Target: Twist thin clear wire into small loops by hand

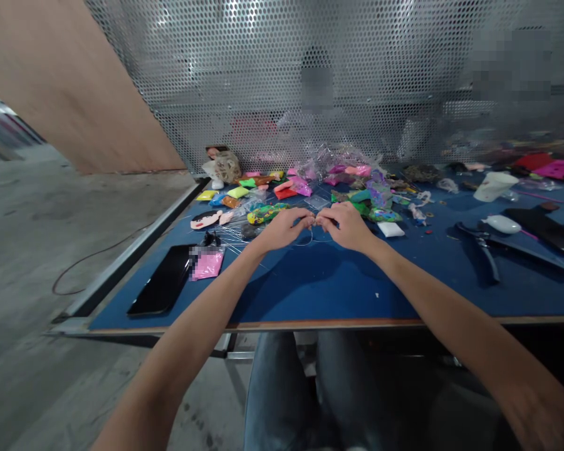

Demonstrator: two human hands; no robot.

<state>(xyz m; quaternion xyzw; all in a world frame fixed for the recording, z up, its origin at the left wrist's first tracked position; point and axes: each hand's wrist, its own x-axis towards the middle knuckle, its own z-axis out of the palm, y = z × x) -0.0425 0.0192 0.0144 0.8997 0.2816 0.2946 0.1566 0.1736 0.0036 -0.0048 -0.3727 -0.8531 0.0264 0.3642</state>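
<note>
My left hand (286, 225) and my right hand (344, 224) meet fingertip to fingertip above the blue table (329, 282). Both are closed in a pinch on a thin pale strand (311, 237), which loops down below the fingertips. It could be wire or thread; I cannot tell which. Behind my left hand lies a green and yellow patterned piece (262, 213). A white packet (390, 230) rests to the right of my right hand. Several thin straight wires (232, 237) lie left of my left hand.
On the left are a black phone (162, 280) and a pink packet (207, 264). Colourful clay packets (286, 191) line the back, before a perforated metal screen (263, 81). Pliers (482, 250), scissor-like blades (536, 255) and a white cup (495, 186) are on the right.
</note>
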